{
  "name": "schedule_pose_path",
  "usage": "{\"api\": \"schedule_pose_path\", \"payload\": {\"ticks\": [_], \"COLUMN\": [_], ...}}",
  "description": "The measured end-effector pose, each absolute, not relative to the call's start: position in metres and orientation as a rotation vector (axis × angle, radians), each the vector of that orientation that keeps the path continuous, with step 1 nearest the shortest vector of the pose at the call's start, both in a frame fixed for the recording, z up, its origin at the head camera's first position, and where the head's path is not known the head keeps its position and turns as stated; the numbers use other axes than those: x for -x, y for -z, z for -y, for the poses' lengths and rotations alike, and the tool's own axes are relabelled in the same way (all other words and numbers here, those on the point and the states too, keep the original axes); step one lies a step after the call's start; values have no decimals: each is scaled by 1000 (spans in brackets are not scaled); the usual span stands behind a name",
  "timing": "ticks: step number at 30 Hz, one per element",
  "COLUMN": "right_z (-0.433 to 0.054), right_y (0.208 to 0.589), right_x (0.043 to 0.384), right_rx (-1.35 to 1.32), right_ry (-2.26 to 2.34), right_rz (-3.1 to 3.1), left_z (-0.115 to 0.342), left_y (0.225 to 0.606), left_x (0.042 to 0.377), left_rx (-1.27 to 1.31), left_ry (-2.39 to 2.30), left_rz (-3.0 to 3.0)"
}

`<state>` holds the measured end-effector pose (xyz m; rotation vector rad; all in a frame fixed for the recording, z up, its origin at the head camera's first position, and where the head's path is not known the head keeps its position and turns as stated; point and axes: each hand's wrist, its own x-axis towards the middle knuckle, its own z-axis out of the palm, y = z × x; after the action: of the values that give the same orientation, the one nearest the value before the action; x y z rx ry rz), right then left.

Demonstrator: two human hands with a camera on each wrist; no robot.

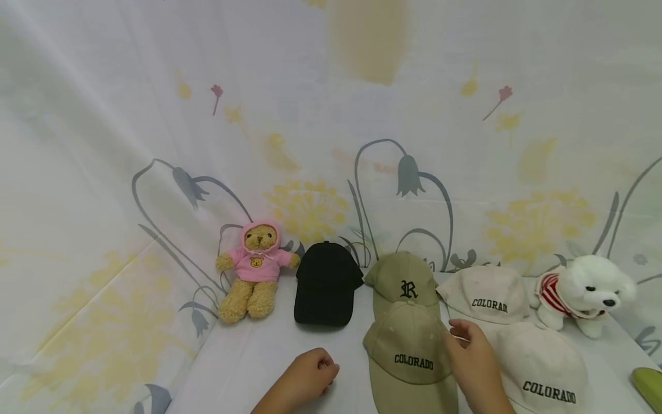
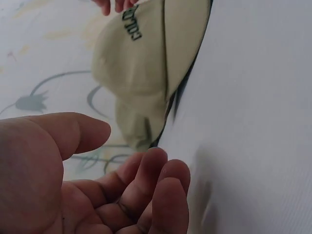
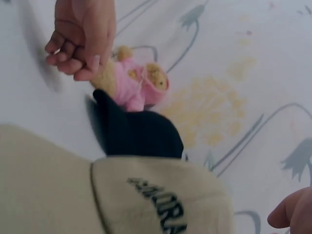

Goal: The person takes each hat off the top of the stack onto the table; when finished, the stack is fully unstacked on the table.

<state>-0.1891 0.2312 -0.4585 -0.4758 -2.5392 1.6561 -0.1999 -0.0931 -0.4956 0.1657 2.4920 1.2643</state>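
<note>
My left hand (image 1: pixel 309 374) hovers over the white surface, left of the khaki COLORADO cap (image 1: pixel 411 345). In the left wrist view its fingers (image 2: pixel 170 195) bend loosely, with nothing between them and the thumb. My right hand (image 1: pixel 473 359) is beside the right edge of that khaki cap, apparently holding nothing; only a bit of it shows in the right wrist view. Behind this cap, and partly covered by it, is another khaki cap (image 1: pixel 398 276) with an R. A black cap (image 1: pixel 326 282) sits farther left. Two cream COLORADO caps, a rear one (image 1: pixel 486 290) and a front one (image 1: pixel 543 362), lie to the right.
A teddy bear (image 1: pixel 257 273) in a pink hoodie sits at the back left. At the right end stands a white plush dog (image 1: pixel 584 290) in a red-striped top. A green object (image 1: pixel 649 386) shows at the right edge. Patterned cloth (image 1: pixel 310 115) hangs behind everything.
</note>
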Motion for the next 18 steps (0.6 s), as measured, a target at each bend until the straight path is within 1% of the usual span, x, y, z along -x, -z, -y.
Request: {"api": "schedule_pose_path", "payload": {"ticks": [4, 10, 18], "right_z": [-215, -191, -162], "right_y": [445, 425, 414], "right_x": [197, 210, 251], "right_rx": [406, 209, 88], "right_ry": [-1675, -1633, -1750], "right_rz": [2517, 2495, 2453], "left_z": [112, 132, 149], "left_y": [490, 481, 476], "left_x": [207, 219, 238], "left_rx": [-129, -76, 88], "left_ry": [-1268, -1277, -1352], "left_rz": [-2571, -2692, -2764]}}
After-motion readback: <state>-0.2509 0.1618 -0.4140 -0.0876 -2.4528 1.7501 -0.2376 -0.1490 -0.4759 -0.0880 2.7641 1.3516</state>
